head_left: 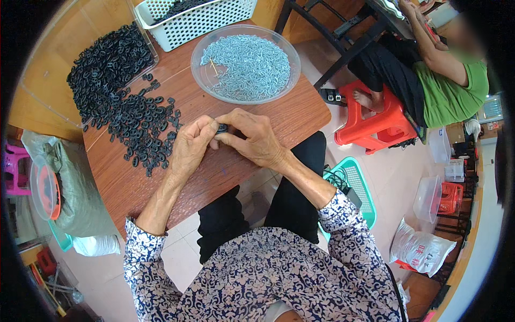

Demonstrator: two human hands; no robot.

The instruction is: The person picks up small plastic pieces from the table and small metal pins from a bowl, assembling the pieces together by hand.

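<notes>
A small black plastic piece (222,128) sits between the fingertips of my two hands, above the near part of the brown table. The right hand (252,137) pinches it between thumb and fingers. My left hand (192,144) is closed too, its thumb and forefinger pressed together against the piece's left side; whatever they grip is hidden. Just left of my hands, many loose black oval pieces with holes (142,126) spread over the wood. Beyond my hands stands a clear round tub (199,86) of small silvery metal pins or screws (252,67).
A large heap of black pieces (107,70) fills a tipped clear bin at the far left. Behind stands a white perforated basket (198,27). At right, a person in green (448,88) sits on a red stool (375,121). A teal basket (362,185) with cable lies on the floor.
</notes>
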